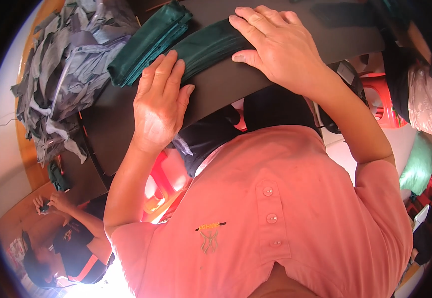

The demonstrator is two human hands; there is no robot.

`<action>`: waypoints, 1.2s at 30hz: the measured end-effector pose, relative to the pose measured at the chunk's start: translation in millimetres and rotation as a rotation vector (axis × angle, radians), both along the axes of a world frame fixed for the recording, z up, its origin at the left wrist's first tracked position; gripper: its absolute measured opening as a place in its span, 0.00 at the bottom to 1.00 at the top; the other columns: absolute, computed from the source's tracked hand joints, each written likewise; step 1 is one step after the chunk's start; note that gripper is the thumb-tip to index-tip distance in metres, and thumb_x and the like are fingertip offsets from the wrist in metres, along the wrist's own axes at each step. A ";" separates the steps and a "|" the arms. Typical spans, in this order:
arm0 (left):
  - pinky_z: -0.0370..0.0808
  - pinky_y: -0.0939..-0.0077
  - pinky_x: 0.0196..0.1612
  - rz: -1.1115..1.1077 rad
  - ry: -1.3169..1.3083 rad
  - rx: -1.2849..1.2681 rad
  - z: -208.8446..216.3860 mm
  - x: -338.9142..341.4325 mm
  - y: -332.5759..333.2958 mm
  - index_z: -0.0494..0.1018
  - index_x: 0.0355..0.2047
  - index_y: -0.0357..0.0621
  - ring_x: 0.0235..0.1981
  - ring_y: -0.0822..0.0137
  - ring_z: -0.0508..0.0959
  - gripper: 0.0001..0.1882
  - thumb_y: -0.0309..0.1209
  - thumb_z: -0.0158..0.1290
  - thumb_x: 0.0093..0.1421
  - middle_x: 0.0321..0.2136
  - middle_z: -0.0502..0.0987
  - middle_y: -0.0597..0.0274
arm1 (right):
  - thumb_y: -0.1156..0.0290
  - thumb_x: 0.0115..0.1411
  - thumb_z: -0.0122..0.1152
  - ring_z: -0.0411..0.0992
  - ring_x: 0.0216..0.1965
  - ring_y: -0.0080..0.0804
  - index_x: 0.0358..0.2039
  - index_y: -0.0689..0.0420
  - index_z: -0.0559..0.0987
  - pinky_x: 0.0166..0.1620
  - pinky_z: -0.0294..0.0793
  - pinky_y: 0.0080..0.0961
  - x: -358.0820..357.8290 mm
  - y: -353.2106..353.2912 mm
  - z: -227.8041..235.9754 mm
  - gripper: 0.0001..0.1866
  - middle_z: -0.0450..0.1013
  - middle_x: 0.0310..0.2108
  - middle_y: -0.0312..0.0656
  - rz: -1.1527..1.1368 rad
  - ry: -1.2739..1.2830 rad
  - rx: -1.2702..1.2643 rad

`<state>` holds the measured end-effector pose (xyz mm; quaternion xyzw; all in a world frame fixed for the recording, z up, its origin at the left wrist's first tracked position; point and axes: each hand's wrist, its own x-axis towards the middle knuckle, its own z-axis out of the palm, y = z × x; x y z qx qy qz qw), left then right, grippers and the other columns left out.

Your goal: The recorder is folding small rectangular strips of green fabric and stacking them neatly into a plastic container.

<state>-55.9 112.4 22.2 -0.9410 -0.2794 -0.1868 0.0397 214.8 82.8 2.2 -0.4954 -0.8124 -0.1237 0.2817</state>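
Observation:
A long folded strip of dark green cloth (208, 47) lies on the dark tabletop (216, 92). My left hand (159, 102) rests at its left end, with the fingers stretched out and the thumb apart. Over its right end lies my right hand (280, 49), palm down with the fingers extended; that end is partly hidden beneath it. Both hands are open and press on the cloth without gripping it. Just left of the strip is a thicker stack of folded dark green cloth (149, 42), its layered edges showing.
A large heap of grey cloth pieces (72, 64) covers the table's far left. Another person (72, 238) is at lower left, hands around a small dark item. Red plastic stools (382, 97) stand at right, near a pale green bag (419, 164).

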 end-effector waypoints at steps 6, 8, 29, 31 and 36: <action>0.74 0.55 0.56 -0.013 -0.063 -0.080 4.4 -3.4 0.3 0.75 0.50 0.24 0.53 0.39 0.76 0.22 0.23 0.63 0.57 0.55 0.75 0.38 | 0.48 0.58 0.65 0.72 0.54 0.36 0.54 0.57 0.79 0.51 0.68 0.36 3.8 1.6 -12.0 0.31 0.75 0.54 0.39 -0.085 -0.054 0.022; 0.74 0.54 0.56 -0.040 -0.074 -0.083 0.9 -4.8 1.7 0.75 0.50 0.24 0.53 0.38 0.75 0.22 0.24 0.63 0.57 0.55 0.75 0.38 | 0.46 0.56 0.66 0.70 0.55 0.37 0.56 0.56 0.78 0.51 0.67 0.39 2.6 1.0 -15.1 0.33 0.74 0.55 0.40 -0.104 -0.048 -0.006; 0.76 0.72 0.46 -0.287 -0.286 -0.457 42.5 194.1 16.2 0.79 0.43 0.36 0.45 0.61 0.79 0.14 0.19 0.62 0.55 0.42 0.81 0.53 | 0.61 0.52 0.73 0.74 0.49 0.56 0.40 0.65 0.80 0.52 0.72 0.41 248.1 8.0 -16.7 0.22 0.76 0.46 0.56 -0.560 0.716 -0.213; 0.77 0.74 0.45 -0.288 -0.371 -0.529 34.2 236.5 29.4 0.80 0.47 0.39 0.45 0.66 0.79 0.17 0.21 0.62 0.55 0.43 0.81 0.56 | 0.63 0.53 0.72 0.74 0.50 0.54 0.39 0.64 0.79 0.51 0.72 0.41 243.0 -0.4 -10.7 0.20 0.77 0.45 0.55 -0.621 0.721 -0.237; 0.76 0.72 0.47 -0.258 -0.556 -0.587 17.0 318.4 53.9 0.81 0.46 0.38 0.43 0.60 0.79 0.15 0.23 0.60 0.56 0.41 0.82 0.58 | 0.70 0.55 0.69 0.78 0.37 0.43 0.37 0.64 0.78 0.42 0.74 0.36 227.3 -14.0 -3.7 0.14 0.77 0.33 0.49 -0.413 0.671 -0.070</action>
